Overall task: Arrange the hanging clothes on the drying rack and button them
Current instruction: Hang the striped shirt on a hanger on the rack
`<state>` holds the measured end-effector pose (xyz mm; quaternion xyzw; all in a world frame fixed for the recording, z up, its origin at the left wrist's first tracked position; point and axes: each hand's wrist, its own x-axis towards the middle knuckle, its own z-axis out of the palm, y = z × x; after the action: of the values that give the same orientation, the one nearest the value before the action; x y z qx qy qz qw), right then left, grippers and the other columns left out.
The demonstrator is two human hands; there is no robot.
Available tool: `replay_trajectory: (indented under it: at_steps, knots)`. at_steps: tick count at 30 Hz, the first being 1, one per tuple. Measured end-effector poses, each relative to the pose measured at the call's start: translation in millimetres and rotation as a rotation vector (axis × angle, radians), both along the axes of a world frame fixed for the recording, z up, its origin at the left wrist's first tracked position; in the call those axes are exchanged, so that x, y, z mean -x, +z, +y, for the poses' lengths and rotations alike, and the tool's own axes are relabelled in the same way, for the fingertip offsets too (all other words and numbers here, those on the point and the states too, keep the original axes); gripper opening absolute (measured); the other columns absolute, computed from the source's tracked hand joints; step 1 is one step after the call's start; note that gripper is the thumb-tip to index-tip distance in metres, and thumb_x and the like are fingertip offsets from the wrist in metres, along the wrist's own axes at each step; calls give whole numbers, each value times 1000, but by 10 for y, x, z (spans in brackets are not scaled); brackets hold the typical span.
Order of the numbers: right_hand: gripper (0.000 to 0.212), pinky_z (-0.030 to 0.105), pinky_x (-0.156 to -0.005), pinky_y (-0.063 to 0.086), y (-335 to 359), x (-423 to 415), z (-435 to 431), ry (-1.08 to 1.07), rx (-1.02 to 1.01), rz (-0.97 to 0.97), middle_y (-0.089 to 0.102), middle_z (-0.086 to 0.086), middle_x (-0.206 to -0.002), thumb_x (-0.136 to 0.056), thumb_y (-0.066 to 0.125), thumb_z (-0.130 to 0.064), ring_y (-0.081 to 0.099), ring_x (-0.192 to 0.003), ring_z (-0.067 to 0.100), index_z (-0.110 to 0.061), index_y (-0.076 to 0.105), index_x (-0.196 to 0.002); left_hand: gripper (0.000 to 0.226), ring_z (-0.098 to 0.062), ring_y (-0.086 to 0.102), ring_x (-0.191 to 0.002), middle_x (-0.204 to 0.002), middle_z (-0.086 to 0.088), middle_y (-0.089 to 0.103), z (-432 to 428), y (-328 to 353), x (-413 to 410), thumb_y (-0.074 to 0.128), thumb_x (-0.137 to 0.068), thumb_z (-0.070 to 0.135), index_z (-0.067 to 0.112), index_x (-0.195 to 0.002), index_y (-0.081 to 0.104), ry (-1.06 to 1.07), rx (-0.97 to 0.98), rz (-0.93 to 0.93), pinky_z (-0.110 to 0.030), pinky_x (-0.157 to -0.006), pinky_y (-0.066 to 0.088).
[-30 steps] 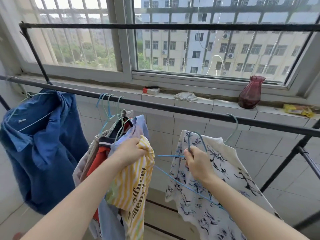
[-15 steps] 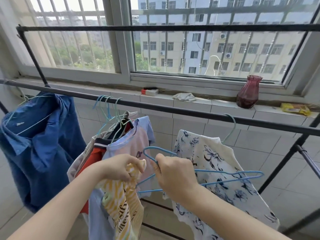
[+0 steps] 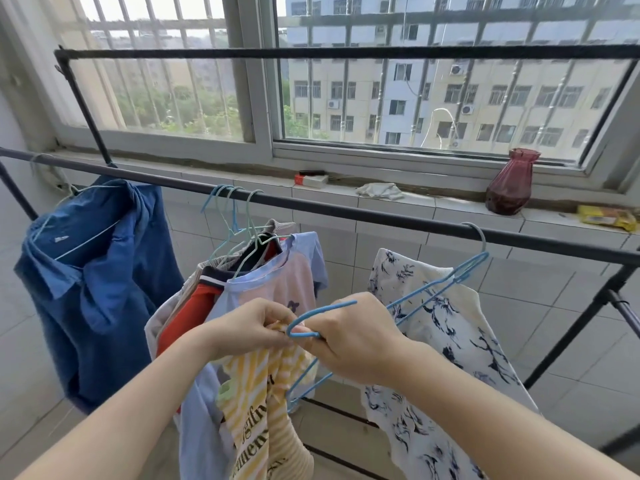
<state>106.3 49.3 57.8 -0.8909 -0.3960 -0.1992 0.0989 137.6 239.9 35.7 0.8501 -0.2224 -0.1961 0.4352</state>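
My left hand (image 3: pixel 252 327) grips the top of a yellow-and-white striped shirt (image 3: pixel 259 410) that hangs down between my arms. My right hand (image 3: pixel 349 337) holds a loose blue wire hanger (image 3: pixel 426 292) by its hook, right against the shirt's top; the hanger's far corner points up to the right. On the near black rail (image 3: pixel 381 216) hang a blue shirt (image 3: pixel 97 289) at the left, a bunch of garments with a pink-and-lilac top (image 3: pixel 277 282) in the middle, and a white floral shirt (image 3: pixel 443 341) at the right.
A second black rail (image 3: pixel 346 51) runs higher up, in front of the barred window. On the tiled sill stand a dark red vase (image 3: pixel 509 183), a small red-and-white box (image 3: pixel 310 178), a crumpled white cloth (image 3: pixel 379 190) and a yellow packet (image 3: pixel 607 216). Rack legs (image 3: pixel 581 323) slant down at the right.
My right hand has swung the blue hanger round, from hook up to hook towards the striped shirt. Both hands have come together at the shirt's top.
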Motion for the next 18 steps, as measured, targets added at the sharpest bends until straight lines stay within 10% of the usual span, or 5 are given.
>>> replay_trajectory:
  at_steps: [4, 13, 18]
  knots:
    - [43, 22, -34, 32, -93, 14, 30, -81, -146, -162, 46, -1, -37, -86, 53, -34, 32, -32, 19, -15, 50, -48, 8, 3, 52, -71, -73, 18, 56, -79, 56, 145, 62, -88, 17, 22, -90, 68, -208, -59, 148, -12, -72, 45]
    - [25, 33, -66, 40, -299, 105, 167, -247, -376, -437, 50, 3, -64, -66, 71, -32, 43, -68, 21, -13, 57, -60, 12, 6, 54, -65, -63, 24, 58, -113, -117, 430, 68, -81, 18, 29, -81, 72, -159, 24, 69, -18, -73, 42]
    - [35, 31, -52, 40, -480, 317, 223, -302, -348, -432, 46, 0, -49, -64, 76, -39, 46, -48, 21, -13, 56, -52, 16, 7, 56, -67, -64, 20, 61, 74, -237, 620, 69, -79, 14, 29, -80, 74, -92, 74, 109, -9, -68, 42]
